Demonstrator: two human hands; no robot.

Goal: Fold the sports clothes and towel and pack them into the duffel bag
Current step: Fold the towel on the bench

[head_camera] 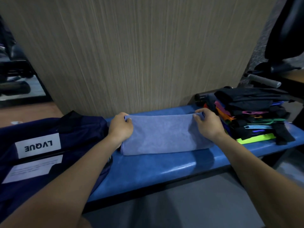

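Note:
A light blue towel [164, 137] lies folded into a long strip on the blue padded bench [156, 168]. My left hand [120, 127] pinches its far left corner. At the far right corner my right hand [208, 124] pinches the towel's edge. A navy duffel bag [49, 145] with a white "LVQUE" label sits on the bench to the left, touching my left forearm. On the right end of the bench rests a stack of folded sports clothes [251, 117], mostly black with coloured trims and a neon green piece at the bottom.
A beige wood-grain wall panel [139, 55] rises directly behind the bench. A mirror and dark gym equipment [14, 79] are at the far left. More dark equipment with a grey padded bar [263, 80] stands at the far right. Grey floor lies below the bench's front edge.

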